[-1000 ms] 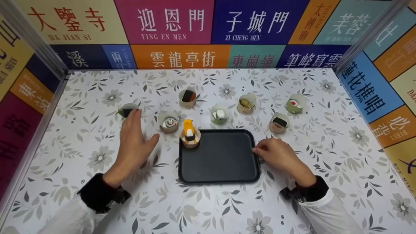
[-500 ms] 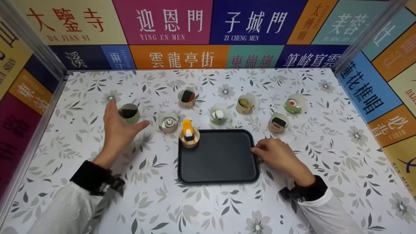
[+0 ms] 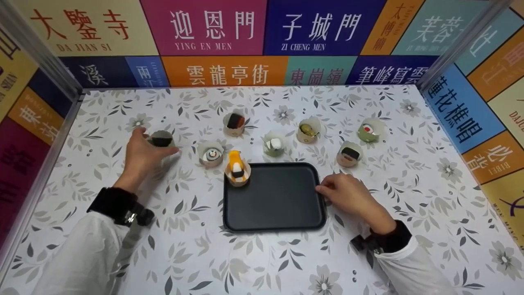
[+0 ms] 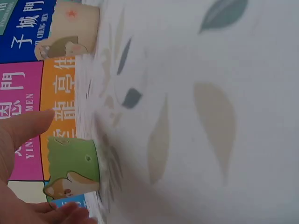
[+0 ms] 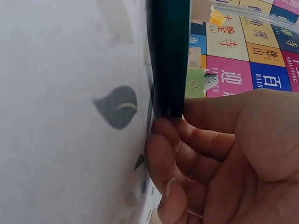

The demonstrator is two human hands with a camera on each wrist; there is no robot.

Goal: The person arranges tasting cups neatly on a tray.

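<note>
Green cup (image 4: 74, 158) stands left of and farther back than the black tray (image 3: 278, 200). It looks light, thin-walled and crushable; pinch its opposite sides gently. The left hand (image 3: 141, 155) has its grip apart around it; the right hand (image 3: 344, 193) pinches the tray's right edge.

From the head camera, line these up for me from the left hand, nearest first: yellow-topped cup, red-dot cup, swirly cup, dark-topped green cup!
1. Dark-topped green cup: framed by the left hand.
2. Swirly cup: a bit further right.
3. Yellow-topped cup: at the tray's back-left corner.
4. Red-dot cup: far right.
</note>
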